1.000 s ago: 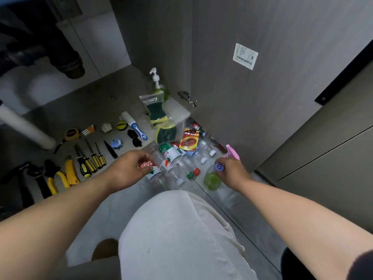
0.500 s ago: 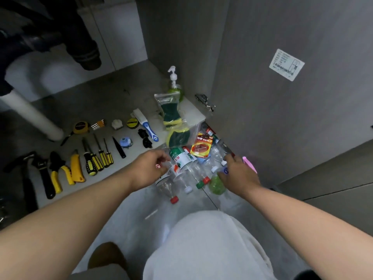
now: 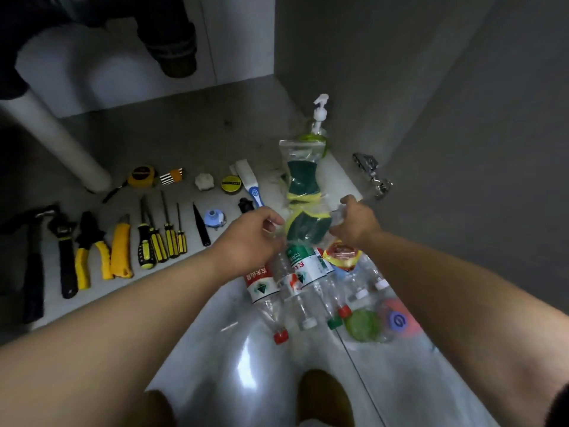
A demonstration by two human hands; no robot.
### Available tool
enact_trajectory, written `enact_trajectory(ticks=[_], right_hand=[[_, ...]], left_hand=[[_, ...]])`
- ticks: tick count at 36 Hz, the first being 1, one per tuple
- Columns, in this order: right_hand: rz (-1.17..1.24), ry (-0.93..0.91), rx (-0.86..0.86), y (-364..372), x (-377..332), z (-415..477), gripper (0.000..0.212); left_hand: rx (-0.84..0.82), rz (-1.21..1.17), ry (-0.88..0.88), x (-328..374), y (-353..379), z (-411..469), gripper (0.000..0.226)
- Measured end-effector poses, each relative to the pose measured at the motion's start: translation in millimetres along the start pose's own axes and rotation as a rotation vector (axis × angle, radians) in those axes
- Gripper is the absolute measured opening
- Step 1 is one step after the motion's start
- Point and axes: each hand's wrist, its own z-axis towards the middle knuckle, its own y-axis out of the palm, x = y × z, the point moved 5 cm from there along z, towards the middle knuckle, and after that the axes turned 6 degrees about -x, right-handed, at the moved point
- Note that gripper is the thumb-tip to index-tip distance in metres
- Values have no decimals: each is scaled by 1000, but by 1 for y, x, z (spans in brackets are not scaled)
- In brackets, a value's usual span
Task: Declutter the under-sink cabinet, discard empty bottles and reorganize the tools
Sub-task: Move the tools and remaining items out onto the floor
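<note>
Several empty clear plastic bottles lie in a pile on the floor at the cabinet's front edge, caps toward me. Among them are a green-label bottle (image 3: 303, 263) and a red-label bottle (image 3: 258, 283). My left hand (image 3: 249, 238) curls over the far end of a clear bottle on the pile's left. My right hand (image 3: 354, 223) grips the clear base of another bottle on the right. A green-tinted bottle (image 3: 363, 325) and a pink spray bottle (image 3: 398, 322) lie at the near right, untouched. Tools lie in a row on the cabinet floor: hammer (image 3: 34, 254), pliers (image 3: 89, 251), screwdrivers (image 3: 160, 238).
A bag of green sponges (image 3: 303, 180) and a pump soap bottle (image 3: 318, 124) stand just behind the pile. A tape measure (image 3: 141, 177) and small parts lie behind the tools. A white pipe (image 3: 58, 143) rises at left. The open door with its hinge (image 3: 372, 174) is on the right.
Both hands have moved forward to the far ends of the bottles. My right hand has left the green-tinted bottle and pink sprayer. The view has moved closer and tilted down.
</note>
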Motion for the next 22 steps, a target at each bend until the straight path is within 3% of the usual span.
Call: enact_trajectory(ticks=[4,8,12,18,20,22], right_hand=[[-8,-71,103,-8,-6,-7,7],[-37,-348,127,-38,-33,-39,20],[-85,-584,-20,-73,-75,-71,16],[-276,-746,-211,-92,-137,-93,17],[-231,-783,-257,-91,-152,-94,17],[-158,-818,-268,-88,-162,-89,14]], left_hand=[[-1,58,13,-1,-9,11,39],[13,350,171,18,-7,16,83],[6,605,226,35,-3,19,118],[176,735,275,46,-26,18,125],[146,770,282,44,-35,17,111],[119,722,265,37,-42,15,76]])
